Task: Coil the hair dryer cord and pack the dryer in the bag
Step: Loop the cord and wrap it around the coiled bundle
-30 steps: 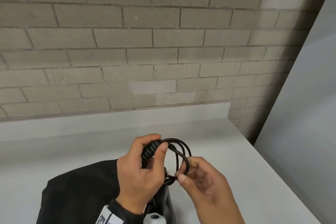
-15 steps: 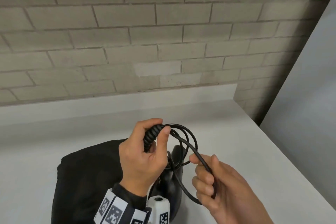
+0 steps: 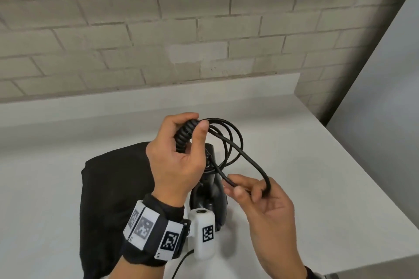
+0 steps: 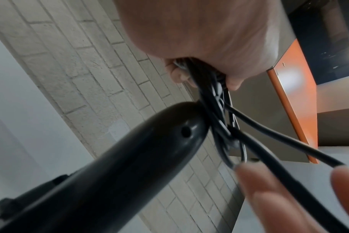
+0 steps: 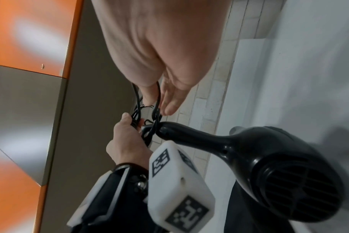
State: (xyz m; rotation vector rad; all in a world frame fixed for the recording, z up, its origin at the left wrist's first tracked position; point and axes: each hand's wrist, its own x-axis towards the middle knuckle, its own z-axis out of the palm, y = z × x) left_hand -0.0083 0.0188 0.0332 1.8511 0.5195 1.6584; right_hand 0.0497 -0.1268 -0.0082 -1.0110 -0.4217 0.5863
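Left grip [image 3: 179, 161] closed around the coiled cord [image 3: 229, 140] loops, above the bench [image 3: 317, 165]. Right grip [image 3: 260, 199] pinches a free loop of that cord. Hair dryer [image 5: 269, 165] hangs below the coil, beside the black bag [image 3: 108, 199] lying on the bench.

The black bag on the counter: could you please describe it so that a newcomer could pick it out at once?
Start at the white counter below the brick wall. Near its front edge, under the left hand, lies the black bag. It is flat, soft, matte fabric, unlike the glossy hard hair dryer beside it and the thin cord looped above.
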